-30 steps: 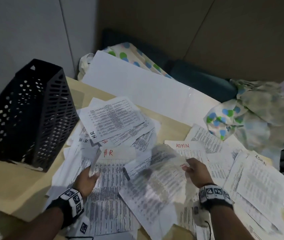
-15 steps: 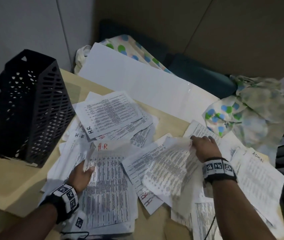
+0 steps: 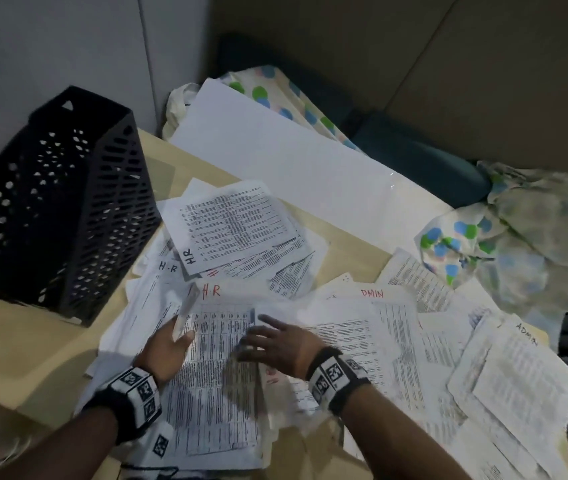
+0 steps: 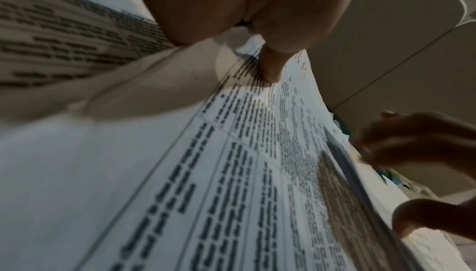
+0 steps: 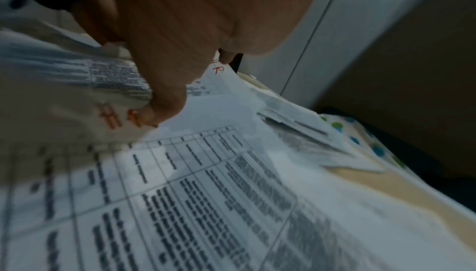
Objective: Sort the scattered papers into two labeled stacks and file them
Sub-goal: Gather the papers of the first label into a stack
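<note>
Both hands rest on the red-marked HR table sheet [image 3: 220, 368], right of the black file basket [image 3: 53, 209]. Left hand [image 3: 166, 348] pinches its left edge, apparently steadying; right hand [image 3: 275, 344] lies spread, fingers relaxed, seemingly squaring the HR pile. Only the left wrist view confirms thumb contact [image 4: 270, 68]; ADMIN sheets [image 3: 390, 327] lie further right.

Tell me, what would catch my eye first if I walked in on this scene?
Most likely the sprawl of printed papers across the tan table, some marked HR in the middle and left, others ADMIN to the right. Both hands are among them: the left hand holds up a sheet's edge, and the right hand spreads over the table-printed HR sheet. A black perforated file bin stands at the left.
</note>
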`<state>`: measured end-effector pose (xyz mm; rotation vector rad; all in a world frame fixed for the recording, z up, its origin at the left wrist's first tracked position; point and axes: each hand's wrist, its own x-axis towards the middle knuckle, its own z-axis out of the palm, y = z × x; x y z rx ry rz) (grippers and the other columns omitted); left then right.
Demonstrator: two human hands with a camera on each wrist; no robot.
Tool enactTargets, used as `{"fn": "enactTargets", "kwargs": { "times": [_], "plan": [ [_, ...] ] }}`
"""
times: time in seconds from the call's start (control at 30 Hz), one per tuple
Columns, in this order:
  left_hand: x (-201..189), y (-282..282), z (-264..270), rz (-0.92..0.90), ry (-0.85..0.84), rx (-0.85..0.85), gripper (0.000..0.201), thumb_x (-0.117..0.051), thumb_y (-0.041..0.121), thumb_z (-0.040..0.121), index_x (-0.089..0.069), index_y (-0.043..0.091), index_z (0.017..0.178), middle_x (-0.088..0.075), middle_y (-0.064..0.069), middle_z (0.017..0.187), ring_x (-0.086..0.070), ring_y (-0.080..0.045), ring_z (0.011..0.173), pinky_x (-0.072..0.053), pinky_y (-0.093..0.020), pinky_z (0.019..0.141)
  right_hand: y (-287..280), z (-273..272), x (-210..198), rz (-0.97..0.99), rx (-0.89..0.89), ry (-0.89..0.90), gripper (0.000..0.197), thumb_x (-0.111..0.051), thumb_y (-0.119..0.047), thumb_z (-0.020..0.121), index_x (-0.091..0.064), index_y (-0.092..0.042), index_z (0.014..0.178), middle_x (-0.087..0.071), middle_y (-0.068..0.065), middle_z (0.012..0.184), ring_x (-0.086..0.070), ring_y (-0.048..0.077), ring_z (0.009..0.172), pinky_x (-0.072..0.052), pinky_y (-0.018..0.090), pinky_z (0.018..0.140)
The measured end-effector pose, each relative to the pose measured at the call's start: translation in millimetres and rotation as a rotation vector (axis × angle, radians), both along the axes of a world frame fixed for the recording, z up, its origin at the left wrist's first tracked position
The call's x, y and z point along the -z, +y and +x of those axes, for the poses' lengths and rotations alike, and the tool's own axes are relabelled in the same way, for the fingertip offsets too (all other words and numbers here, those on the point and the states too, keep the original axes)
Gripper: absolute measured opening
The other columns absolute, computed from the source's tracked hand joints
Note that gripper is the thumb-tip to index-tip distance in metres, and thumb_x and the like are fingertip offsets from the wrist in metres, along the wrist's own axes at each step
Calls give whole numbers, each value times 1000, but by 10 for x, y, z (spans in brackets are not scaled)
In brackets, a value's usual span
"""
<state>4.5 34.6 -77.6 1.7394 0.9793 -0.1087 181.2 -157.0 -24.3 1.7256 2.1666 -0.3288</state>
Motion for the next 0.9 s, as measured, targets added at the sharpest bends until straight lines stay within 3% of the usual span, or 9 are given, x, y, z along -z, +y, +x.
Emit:
{"fn": "enactTargets", "kwargs": {
  "times": [0.1,0.17,0.27,0.33,0.43,0.5,0.57,0.7,0.9],
  "plan": [
    [-40,3,-69,15,20,-4,45,-52,32,94,-45,23,138,-56,-6,135,-52,-28,122,-40,-47,104,-66,166,56,160,560,160,98,-80,-30,67,-24,-26,146,-28,6,155,-27,25,142,-20,54,117],
    [-37,-2,-105,24,48,14,46,-50,35,94,-43,23,138,-57,-5,133,-54,-28,119,-42,-45,102,-181,353,114,34,804,141,113,-82,-29,67,-8,-25,151,-10,4,160,-13,24,146,-9,52,120],
    [-81,-48,-112,35,69,56,45,-48,33,96,-42,22,139,-60,-8,128,-58,-25,107,-44,-38,94,-220,455,185,-199,757,69,123,-85,-25,64,1,-28,152,-4,0,161,-8,20,148,2,45,118],
    [-113,-83,-95,48,60,79,44,-47,28,97,-41,17,139,-60,-10,125,-55,-21,98,-41,-30,85,-165,484,250,-175,711,33,122,-88,-33,57,-10,-25,150,-20,3,157,-22,23,144,-2,49,119],
    [-135,-111,-83,69,64,87,44,-46,27,97,-40,16,140,-59,-10,128,-55,-21,100,-38,-28,84,-81,540,273,-116,689,13,123,-81,-65,38,-25,-29,141,-44,4,137,-44,28,127,-7,54,118],
    [-112,-89,-103,64,67,84,47,-46,30,97,-39,18,142,-56,-10,133,-55,-26,113,-40,-31,91,-54,544,192,-89,709,44,112,-88,-50,45,-30,-27,138,-48,2,133,-49,27,120,-22,49,116],
    [-79,-79,-125,62,87,71,48,-45,34,97,-37,19,142,-55,-11,135,-53,-29,120,-41,-36,98,-77,576,83,21,754,96,79,-84,-25,63,-42,-23,131,-54,0,127,-55,24,112,-36,40,106],
    [-101,-94,-138,85,83,38,45,-46,28,97,-40,18,140,-57,-12,132,-54,-31,119,-41,-38,98,-151,676,-182,163,715,178,8,-72,-21,80,-69,-24,86,-66,-7,84,-56,13,79,-50,40,82],
    [-232,-78,-21,-15,6,-28,36,-47,23,96,-49,17,132,-64,-13,120,-58,-34,110,-46,-47,97,-238,884,-918,376,1198,533,16,-67,-17,87,-68,-14,102,-69,0,93,-62,17,83,-42,25,73]
  ]
}}
